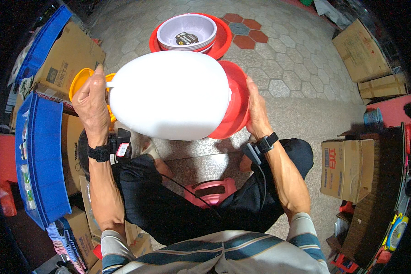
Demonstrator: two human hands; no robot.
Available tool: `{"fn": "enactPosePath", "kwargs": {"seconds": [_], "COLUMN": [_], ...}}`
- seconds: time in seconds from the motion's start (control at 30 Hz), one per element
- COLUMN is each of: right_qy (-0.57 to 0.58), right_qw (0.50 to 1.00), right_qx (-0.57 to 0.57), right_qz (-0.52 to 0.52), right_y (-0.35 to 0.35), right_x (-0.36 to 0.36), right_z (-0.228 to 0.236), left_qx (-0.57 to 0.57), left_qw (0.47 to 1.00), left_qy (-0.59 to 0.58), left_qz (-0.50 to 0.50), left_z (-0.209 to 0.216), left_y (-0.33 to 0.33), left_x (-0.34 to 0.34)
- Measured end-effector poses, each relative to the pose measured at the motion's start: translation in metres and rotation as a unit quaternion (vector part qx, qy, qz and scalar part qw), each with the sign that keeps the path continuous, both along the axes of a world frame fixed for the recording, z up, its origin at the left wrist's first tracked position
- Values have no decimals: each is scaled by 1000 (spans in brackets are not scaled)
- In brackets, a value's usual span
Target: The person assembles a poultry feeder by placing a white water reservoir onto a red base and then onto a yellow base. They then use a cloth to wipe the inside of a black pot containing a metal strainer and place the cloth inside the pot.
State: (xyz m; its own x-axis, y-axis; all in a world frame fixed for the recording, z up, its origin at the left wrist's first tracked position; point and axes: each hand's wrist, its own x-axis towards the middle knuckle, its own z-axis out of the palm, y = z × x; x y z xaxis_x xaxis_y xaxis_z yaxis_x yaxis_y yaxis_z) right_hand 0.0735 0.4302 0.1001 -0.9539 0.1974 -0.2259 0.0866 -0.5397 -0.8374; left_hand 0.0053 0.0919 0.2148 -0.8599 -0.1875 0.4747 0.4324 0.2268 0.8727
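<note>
Holding container (169, 95), dark-labelled basin (192, 26) beyond

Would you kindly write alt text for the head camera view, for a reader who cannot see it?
A person's left hand and right hand hold a large, rounded white container on its side, with a red dish at its right end. Beyond it sit nested basins; cardboard boxes line both sides.

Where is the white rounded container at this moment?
In the head view, the white container is just left of centre, between the left hand and the right hand, with the red dish at its right end and the grey basins beyond it.
</note>
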Motion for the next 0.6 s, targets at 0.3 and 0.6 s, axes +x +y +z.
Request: {"fn": "enactPosePath", "kwargs": {"seconds": [0.3,0.6], "right_qy": [-6,-13], "right_qw": [1000,1000], "right_qx": [18,26], "right_qz": [12,-3], "right_y": [-3,2], "right_x": [3,-1], "right_z": [2,1], "left_qx": [6,-12], "left_qw": [1000,1000], "left_qy": [-28,14], "left_qz": [-10,-19], "left_z": [1,9], "left_y": [-11,-17], "left_x": [-3,12]}}
